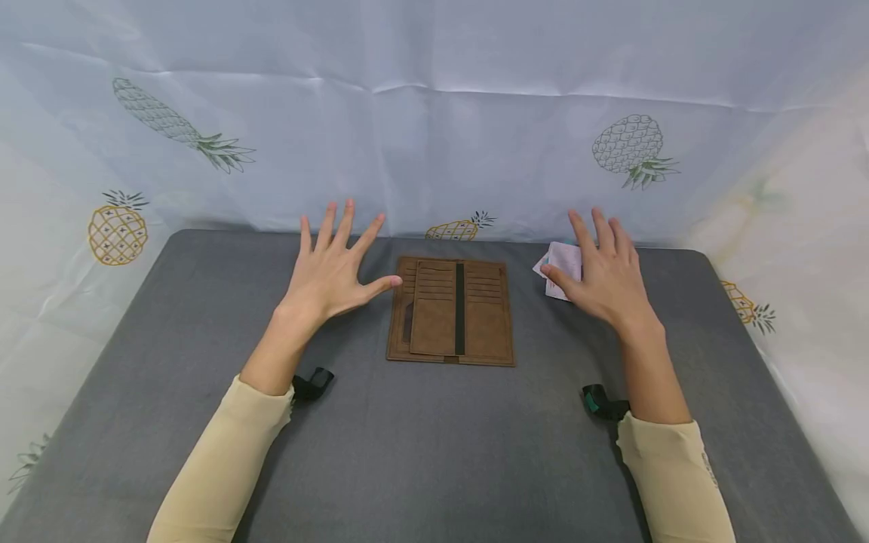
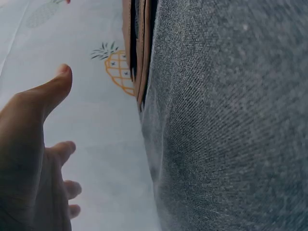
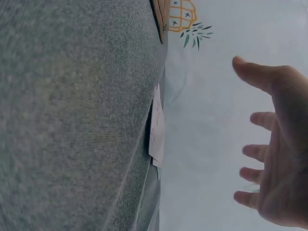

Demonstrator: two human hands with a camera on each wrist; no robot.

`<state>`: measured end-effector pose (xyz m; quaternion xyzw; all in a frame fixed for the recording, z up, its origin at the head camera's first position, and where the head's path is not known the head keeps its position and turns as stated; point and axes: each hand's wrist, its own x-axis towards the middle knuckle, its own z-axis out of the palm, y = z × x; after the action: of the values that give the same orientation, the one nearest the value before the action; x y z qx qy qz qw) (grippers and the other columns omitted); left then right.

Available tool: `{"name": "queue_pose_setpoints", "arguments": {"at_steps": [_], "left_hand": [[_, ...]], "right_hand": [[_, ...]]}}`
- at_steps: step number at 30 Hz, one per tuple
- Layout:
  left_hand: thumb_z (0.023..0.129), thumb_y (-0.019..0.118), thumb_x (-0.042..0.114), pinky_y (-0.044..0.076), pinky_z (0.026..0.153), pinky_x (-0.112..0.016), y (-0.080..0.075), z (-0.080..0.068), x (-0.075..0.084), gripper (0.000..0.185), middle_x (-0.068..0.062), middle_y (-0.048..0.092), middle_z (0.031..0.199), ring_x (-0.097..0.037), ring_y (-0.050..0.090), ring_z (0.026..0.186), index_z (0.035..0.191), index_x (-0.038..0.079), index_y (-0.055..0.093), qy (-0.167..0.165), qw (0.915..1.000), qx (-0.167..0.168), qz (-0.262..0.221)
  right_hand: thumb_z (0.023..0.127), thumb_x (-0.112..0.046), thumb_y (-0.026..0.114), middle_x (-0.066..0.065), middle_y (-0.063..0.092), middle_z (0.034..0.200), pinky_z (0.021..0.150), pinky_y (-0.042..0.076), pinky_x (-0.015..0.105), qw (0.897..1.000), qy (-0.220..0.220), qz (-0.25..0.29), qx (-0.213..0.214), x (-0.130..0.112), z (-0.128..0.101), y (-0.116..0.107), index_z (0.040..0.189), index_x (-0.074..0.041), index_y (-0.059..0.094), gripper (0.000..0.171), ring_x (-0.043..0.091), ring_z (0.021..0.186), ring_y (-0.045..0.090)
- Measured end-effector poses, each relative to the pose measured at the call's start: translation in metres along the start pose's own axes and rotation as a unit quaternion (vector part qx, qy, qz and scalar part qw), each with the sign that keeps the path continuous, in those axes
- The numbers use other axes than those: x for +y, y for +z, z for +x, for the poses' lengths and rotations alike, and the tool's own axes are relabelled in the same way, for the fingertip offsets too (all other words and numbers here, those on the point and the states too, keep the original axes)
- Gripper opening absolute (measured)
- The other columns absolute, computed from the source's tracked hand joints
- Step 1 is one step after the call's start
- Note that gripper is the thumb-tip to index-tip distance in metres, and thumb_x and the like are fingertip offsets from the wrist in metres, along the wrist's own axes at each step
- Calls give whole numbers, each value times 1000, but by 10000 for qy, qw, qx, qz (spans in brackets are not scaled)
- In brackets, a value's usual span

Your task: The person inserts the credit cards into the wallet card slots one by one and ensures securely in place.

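Fingers point(image 1: 345, 224) spread, our left hand point(image 1: 323, 277) and right hand point(image 1: 609, 279) flank a wallet point(image 1: 433, 323) laid open, likely to expose its slots point(image 1: 484, 283).

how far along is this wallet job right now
Done, it seems: the brown rectangular leather-look wallet lies open and flat on the dark grey cloth-like tabletop. In hand: nothing; the left hand and right hand hover empty. Still to do, probably: dealing with the pale pink paper-like slips, which lie outside the wallet, to its right.
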<state>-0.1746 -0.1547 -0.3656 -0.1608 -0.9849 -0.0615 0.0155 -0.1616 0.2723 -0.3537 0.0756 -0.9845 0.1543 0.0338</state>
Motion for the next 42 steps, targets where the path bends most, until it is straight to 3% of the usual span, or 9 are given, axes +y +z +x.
{"name": "queue_pose_setpoints", "arguments": {"at_steps": [6,12,19,27,36,42], "left_hand": [[98,56,78,2,131,-78,1,1,0,104,-20,-2,184,-49,-2,170,176,34,4,-23,9984,-292,-479],[101,57,73,11,133,-75,2,2,1,102,-25,11,182,-51,11,169,177,27,8,40,9930,-616,-1003],[100,56,75,35,118,-82,5,4,6,100,-21,25,180,-47,23,166,175,17,22,7,9795,-1004,-1746],[104,61,62,27,131,-68,11,4,14,98,-21,32,177,-48,27,165,173,5,22,429,9620,-1306,-2361],[102,68,56,26,130,-72,15,4,25,99,-19,28,179,-47,20,167,175,9,20,446,9495,-1669,-2619],[100,76,33,31,128,-68,16,6,26,94,-22,34,176,-49,28,162,173,5,23,437,9404,-1545,-2998]], "right_hand": [[103,-51,67,28,16,179,116,24,85,9996,-7,277,-104,6,1,2,176,-18,15,96,60,161,15],[104,-45,68,33,19,176,118,22,84,9964,6,683,-499,10,5,3,175,-9,16,95,66,156,18],[102,-39,73,37,16,175,121,21,82,9866,338,1039,-1211,15,10,4,174,-4,12,101,65,157,16],[103,-34,73,41,25,171,125,26,77,9840,481,905,-1459,21,13,8,170,8,19,96,61,158,24],[104,-33,72,46,29,164,124,29,73,9813,572,736,-1686,26,10,11,164,19,24,92,61,153,30],[101,-33,74,46,25,164,122,30,74,9802,774,682,-1690,27,9,13,164,17,25,94,62,151,27]]}}
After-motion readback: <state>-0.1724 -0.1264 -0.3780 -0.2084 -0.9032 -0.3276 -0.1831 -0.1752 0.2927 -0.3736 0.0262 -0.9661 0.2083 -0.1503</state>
